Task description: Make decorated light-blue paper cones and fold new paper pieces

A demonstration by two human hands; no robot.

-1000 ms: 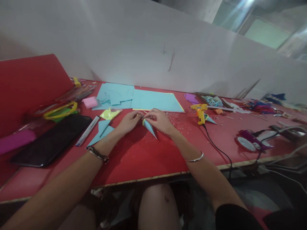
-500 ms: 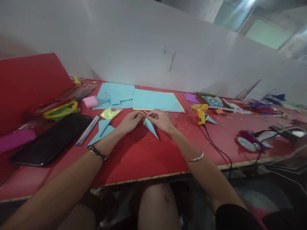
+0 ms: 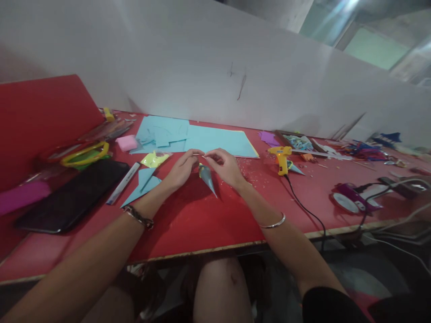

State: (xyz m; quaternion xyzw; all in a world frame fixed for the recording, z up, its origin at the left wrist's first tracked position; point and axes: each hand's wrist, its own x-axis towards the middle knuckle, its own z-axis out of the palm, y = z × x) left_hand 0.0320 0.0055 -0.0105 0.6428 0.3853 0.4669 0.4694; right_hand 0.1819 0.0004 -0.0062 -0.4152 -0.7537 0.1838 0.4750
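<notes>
Your head camera (the only view) looks forward and down from the near side of the red table [image 3: 195, 229].

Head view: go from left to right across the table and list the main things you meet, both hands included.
White marker, yellow packet, left hand, blue paper cone, right hand, yellow glue gun, purple device.

No legible text or labels.
</notes>
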